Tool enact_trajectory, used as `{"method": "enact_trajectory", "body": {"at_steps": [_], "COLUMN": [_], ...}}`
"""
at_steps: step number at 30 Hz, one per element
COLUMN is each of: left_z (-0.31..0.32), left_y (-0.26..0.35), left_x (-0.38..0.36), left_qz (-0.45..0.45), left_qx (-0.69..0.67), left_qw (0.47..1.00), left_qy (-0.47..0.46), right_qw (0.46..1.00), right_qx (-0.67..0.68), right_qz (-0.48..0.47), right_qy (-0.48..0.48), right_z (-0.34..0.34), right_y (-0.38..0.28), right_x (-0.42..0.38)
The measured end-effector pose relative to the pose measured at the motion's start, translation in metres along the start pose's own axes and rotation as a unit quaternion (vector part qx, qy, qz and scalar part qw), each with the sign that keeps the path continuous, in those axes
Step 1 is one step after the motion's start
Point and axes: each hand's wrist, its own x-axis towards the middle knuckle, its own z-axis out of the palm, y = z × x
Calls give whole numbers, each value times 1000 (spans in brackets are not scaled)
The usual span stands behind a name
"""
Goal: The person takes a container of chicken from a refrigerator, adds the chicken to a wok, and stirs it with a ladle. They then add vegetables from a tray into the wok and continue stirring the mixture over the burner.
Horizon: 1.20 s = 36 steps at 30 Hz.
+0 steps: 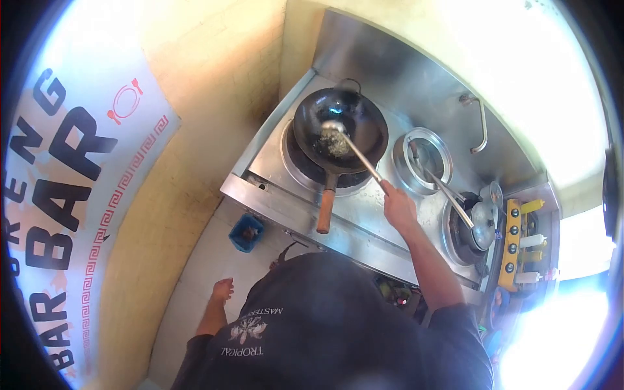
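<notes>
My right hand (pixel 398 207) is wrapped round the handle end of a long metal ladle (pixel 363 158). The ladle's bowl rests inside a dark wok (pixel 370 123), by a small heap of chopped food (pixel 337 144) whose kind I cannot make out. The wok sits on a round burner, its wooden handle (pixel 326 211) pointing toward me with no hand on it. Low at my side, away from the stove, hangs my left hand (pixel 223 288). Its fingers are curled in, and nothing shows in them.
Right of the wok, a round metal pot (pixel 404 170) holds utensils. Farther right are a lidded pan (pixel 482 226) and a yellow rack (pixel 511 244) with bottles. A blue bin (pixel 244 234) stands on the floor, and a metal tap (pixel 482 123) juts from the backsplash.
</notes>
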Motion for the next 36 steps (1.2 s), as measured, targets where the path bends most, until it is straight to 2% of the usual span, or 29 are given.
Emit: {"method": "enact_trajectory", "body": {"at_steps": [4, 7, 10, 12, 14, 17, 18, 20, 24, 26, 30, 32, 33, 34, 36], "left_z": [-5, -10, -9, -7, -6, -12, -16, -15, -10, -8, -10, -8, -9, -11, -13], "left_y": [19, 21, 14, 1, -13, -41, -35, -20, -7, -2, -6, 4, 6, 5, 0], "left_x": [1, -2, -2, -3, -2, 26, 23, 12, 6, 3, 12, 7, 9, 11, 12], "left_qz": [31, 35, 18, 1, -30, -48, -47, -21, 10, 0, -7, -23, -22, -8, 1], "left_qx": [-13, -11, -19, -20, -8, -3, 1, -13, -26, -30, 7, 41, 40, 31, 20], "left_qw": [999, 999, 1000, 1000, 999, 999, 999, 1000, 1000, 999, 1000, 999, 999, 999, 1000], "left_qy": [3, 15, 15, 16, 8, -17, -16, 2, 10, 12, -21, -2, -4, -1, 1], "right_qw": [999, 987, 984, 988, 998, 999, 999, 997, 992, 988, 979, 927, 917, 918, 958], "right_qx": [-31, -131, -159, -134, -67, -45, -42, 55, 121, 156, 188, 310, 325, 322, 257], "right_qz": [-33, -92, -78, -68, -13, 19, 22, 18, 5, 13, 68, 189, 207, 207, 120], "right_qy": [15, -19, -25, -29, 10, -19, -18, -50, -43, 17, 25, -90, -105, -106, -31], "right_z": [-5, -22, -47, -46, -32, -11, -11, -17, -33, -25, 3, 6, -6, -10, -14], "right_y": [3, 18, 34, 35, 24, 13, 15, 27, 50, 56, 51, 41, 31, 28, 23], "right_x": [33, 35, 29, 32, 41, 47, 41, 22, -2, -4, 7, 6, 1, -7, -23]}}
